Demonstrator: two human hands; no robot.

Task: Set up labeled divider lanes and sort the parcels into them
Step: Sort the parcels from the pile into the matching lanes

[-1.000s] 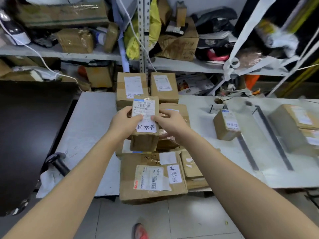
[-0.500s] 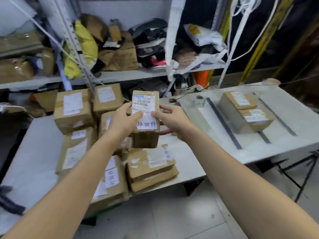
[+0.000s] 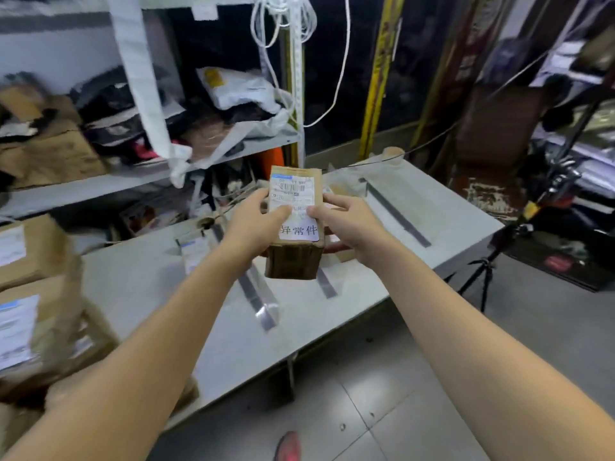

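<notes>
The left hand (image 3: 256, 221) and the right hand (image 3: 346, 221) hold one small brown parcel (image 3: 294, 257) between them. Each grip is curled around one side of the box, with the thumbs pressed on the front face. The parcel is up in the air over the grey desk (image 3: 149, 287), standing tall, and does not touch the desk.

On the front of the parcel are a barcode label (image 3: 291, 189) near the top and a white sticker (image 3: 298, 230) with "异常件" printed on it lower down.

Under and beside the parcel, clear divider strips lie across the desk. One long strip (image 3: 258, 294) runs below the left arm, a shorter one (image 3: 324, 284) pokes out just under the box, and another (image 3: 396, 211) lies farther off to the right. A little parcel with a white label (image 3: 194, 251) sits on the desk behind the left arm.

Big blurry cardboard boxes (image 3: 33, 327) are piled at the left end of the desk. Behind it is a messy shelf (image 3: 100, 181) full of bags and packages. A black tripod (image 3: 482, 271) stands on the floor to the right.
</notes>
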